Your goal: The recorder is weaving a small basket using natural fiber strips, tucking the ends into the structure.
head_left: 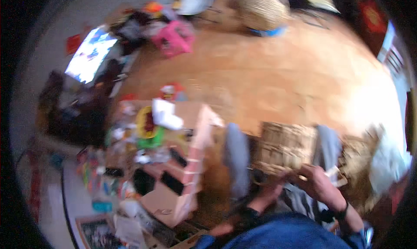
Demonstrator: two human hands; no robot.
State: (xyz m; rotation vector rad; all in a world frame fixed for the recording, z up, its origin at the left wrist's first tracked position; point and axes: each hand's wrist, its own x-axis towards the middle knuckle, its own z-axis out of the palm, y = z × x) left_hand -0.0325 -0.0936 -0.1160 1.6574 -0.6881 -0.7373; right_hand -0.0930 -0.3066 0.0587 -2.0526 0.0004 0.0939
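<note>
A brown woven basket piece, roughly square with a coarse plaited face, sits between my knees. My left hand is closed at its near edge, toward the left corner. Beside it my right hand bends its fingers together over the same edge, with a short pale strip showing near the fingertips. Blur hides the exact finger positions. Grey trouser legs flank the woven piece on both sides.
To the left stands a pinkish box-like table with phones, a white object and a yellow-rimmed container. A bright screen and a pink bag lie beyond. A round woven basket rests on the far floor; straw and a pale plastic bag are right.
</note>
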